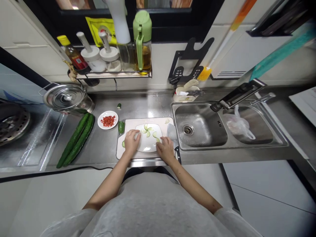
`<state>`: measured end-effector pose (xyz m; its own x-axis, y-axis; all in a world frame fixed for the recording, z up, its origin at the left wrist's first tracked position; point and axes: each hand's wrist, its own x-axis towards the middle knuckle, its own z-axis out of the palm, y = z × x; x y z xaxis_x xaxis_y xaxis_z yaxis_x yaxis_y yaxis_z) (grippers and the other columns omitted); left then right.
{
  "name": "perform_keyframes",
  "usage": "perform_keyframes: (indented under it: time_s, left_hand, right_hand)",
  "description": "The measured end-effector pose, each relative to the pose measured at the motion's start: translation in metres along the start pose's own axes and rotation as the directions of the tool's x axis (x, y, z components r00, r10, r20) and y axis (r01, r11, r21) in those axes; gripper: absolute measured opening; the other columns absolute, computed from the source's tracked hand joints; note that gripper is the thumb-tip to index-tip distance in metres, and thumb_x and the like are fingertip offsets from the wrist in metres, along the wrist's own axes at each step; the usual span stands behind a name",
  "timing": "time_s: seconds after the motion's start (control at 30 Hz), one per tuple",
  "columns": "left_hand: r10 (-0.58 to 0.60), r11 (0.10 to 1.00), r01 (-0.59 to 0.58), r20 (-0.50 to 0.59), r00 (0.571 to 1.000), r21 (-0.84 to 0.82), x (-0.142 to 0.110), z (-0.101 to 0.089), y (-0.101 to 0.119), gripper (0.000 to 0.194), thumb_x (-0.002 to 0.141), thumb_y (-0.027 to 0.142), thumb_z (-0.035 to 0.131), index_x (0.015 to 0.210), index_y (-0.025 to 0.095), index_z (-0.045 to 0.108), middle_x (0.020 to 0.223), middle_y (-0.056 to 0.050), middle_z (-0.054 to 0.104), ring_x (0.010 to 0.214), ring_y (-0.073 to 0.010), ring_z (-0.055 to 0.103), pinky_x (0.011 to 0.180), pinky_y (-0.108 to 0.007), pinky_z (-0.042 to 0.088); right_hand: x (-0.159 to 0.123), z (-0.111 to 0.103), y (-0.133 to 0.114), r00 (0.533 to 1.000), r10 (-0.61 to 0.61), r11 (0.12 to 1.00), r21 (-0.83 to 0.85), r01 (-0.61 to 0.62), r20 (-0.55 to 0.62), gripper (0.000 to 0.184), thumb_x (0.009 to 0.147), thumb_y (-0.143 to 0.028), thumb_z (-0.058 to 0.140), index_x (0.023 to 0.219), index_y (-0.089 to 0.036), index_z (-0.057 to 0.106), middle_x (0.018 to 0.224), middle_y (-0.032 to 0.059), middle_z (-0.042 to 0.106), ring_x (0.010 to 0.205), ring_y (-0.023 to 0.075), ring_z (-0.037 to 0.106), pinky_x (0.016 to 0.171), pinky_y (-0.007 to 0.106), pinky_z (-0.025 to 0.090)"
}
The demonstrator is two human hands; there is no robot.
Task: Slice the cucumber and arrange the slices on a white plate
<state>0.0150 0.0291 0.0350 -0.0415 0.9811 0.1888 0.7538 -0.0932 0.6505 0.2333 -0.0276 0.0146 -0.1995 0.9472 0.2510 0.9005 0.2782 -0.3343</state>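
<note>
A white squarish plate (147, 147) lies on a pale cutting board (120, 152). Thin cucumber slices (147, 130) form a pinwheel near the plate's far edge, and more lie along its right side. My left hand (132, 142) is at the plate's left rim, its fingers bent and closed against it. On the right side my right hand (166, 149) has thumb and fingers closed about a cucumber slice (157, 140), partly hidden by the fingertips. A cleaver (172, 132) rests at the board's right edge, its black handle near my right wrist. A cut cucumber piece (121, 127) sits at the board's upper left corner.
Left of the board are a small plate (99, 123) of chopped red bits, two whole cucumbers (77, 140) and a lidded steel pot (86, 102). A double sink (199, 144) is on the right. Above hangs a rack (123, 76) with seasoning jars and an oil bottle (143, 42).
</note>
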Motion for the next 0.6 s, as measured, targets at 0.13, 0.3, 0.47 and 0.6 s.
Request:
perform_keyframes:
  time_s: [0.13, 0.3, 0.47, 0.6]
  left_hand:
    - [-0.147, 0.985, 0.147, -0.003, 0.989, 0.093, -0.007, -0.031, -0.034, 0.024, 0.084, 0.034, 0.053, 0.100, 0.021, 0.066, 0.096, -0.006, 0.064, 0.083, -0.0197, 0.056, 0.084, -0.034, 0.043]
    - [-0.279, 0.945, 0.254, 0.101, 0.955, 0.208, -0.023, -0.052, -0.064, 0.034, 0.082, 0.040, 0.055, 0.110, 0.022, 0.064, 0.098, -0.007, 0.063, 0.084, -0.0203, 0.057, 0.080, -0.033, 0.044]
    - [-0.331, 0.924, 0.276, 0.196, 0.923, 0.263, -0.038, -0.053, -0.068, 0.041, 0.077, 0.044, 0.061, 0.111, 0.022, 0.063, 0.100, -0.008, 0.062, 0.092, -0.0224, 0.057, 0.081, -0.033, 0.043]
    - [-0.350, 0.922, 0.302, 0.192, 0.917, 0.241, -0.042, -0.049, -0.065, 0.036, 0.079, 0.040, 0.060, 0.110, 0.022, 0.063, 0.102, -0.008, 0.062, 0.094, -0.0218, 0.057, 0.080, -0.031, 0.043]
  right_hand:
    - [0.000, -0.001, 0.001, 1.000, 0.006, 1.000, 0.030, -0.006, 0.009, 0.013, 0.084, -0.024, 0.055, 0.089, -0.022, 0.066, 0.119, 0.0100, 0.049, 0.117, 0.0288, 0.034, 0.093, 0.045, 0.034]
    - [0.003, -0.005, -0.001, 1.000, 0.024, 0.996, 0.087, -0.022, -0.019, 0.015, 0.083, -0.024, 0.054, 0.092, -0.021, 0.066, 0.118, 0.0102, 0.049, 0.116, 0.0283, 0.036, 0.093, 0.044, 0.036]
    - [0.010, -0.010, -0.005, 0.992, 0.050, 0.987, 0.155, -0.032, -0.114, 0.015, 0.084, -0.024, 0.053, 0.093, -0.021, 0.065, 0.115, 0.0098, 0.051, 0.112, 0.0268, 0.040, 0.093, 0.045, 0.036]
    - [0.017, -0.012, -0.008, 0.989, 0.020, 0.982, 0.191, 0.009, -0.149, 0.014, 0.084, -0.023, 0.053, 0.091, -0.021, 0.065, 0.110, 0.0095, 0.053, 0.110, 0.0256, 0.041, 0.094, 0.045, 0.037]
